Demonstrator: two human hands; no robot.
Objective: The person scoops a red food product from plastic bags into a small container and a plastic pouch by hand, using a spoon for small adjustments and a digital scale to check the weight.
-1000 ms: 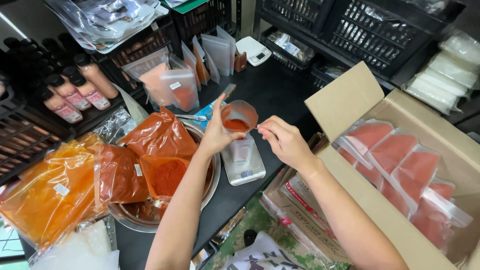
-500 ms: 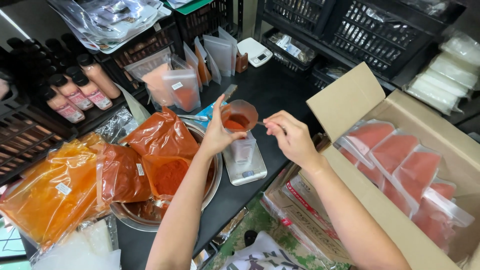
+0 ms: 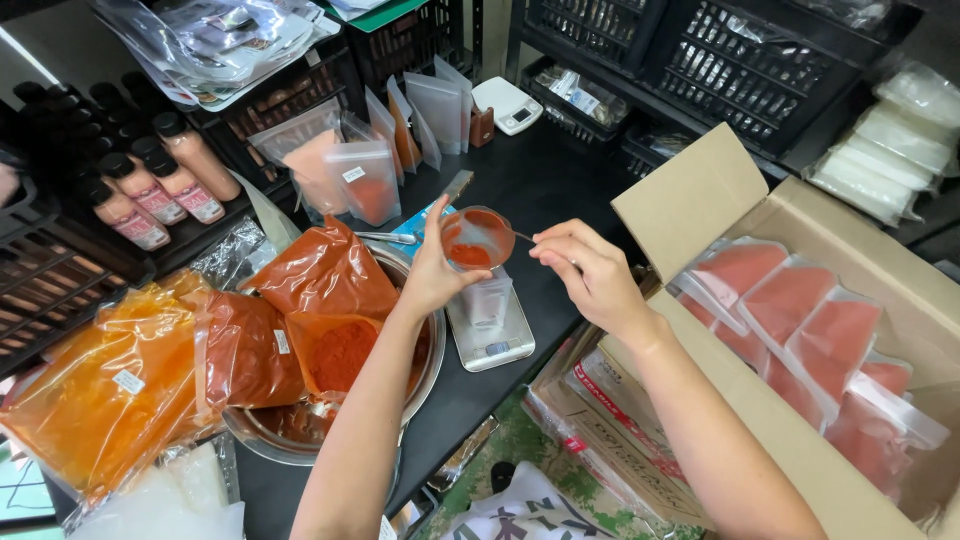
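My left hand [image 3: 432, 275] grips a small clear pouch [image 3: 476, 238] with red powder in its bottom, held open above a small digital scale [image 3: 490, 338]. My right hand [image 3: 588, 273] pinches the thin handle of a metal spoon [image 3: 522, 236] whose tip reaches into the pouch's mouth. An empty clear pouch [image 3: 487, 300] stands on the scale under my left hand. Left of my forearm, an open bag of red powder [image 3: 338, 350] rests in a metal bowl [image 3: 428, 362].
Big bags of orange and red powder [image 3: 120, 380] lie at the left. Filled pouches [image 3: 365, 180] stand behind the bowl; bottles [image 3: 150, 190] sit in a black crate. A cardboard box [image 3: 700, 190] at the right holds packed pouches [image 3: 800, 320]. A white scale [image 3: 508, 104] lies far back.
My right hand has moved left toward the pouch, bringing the spoon's tip into its mouth. My left hand has kept the pouch above the scale.
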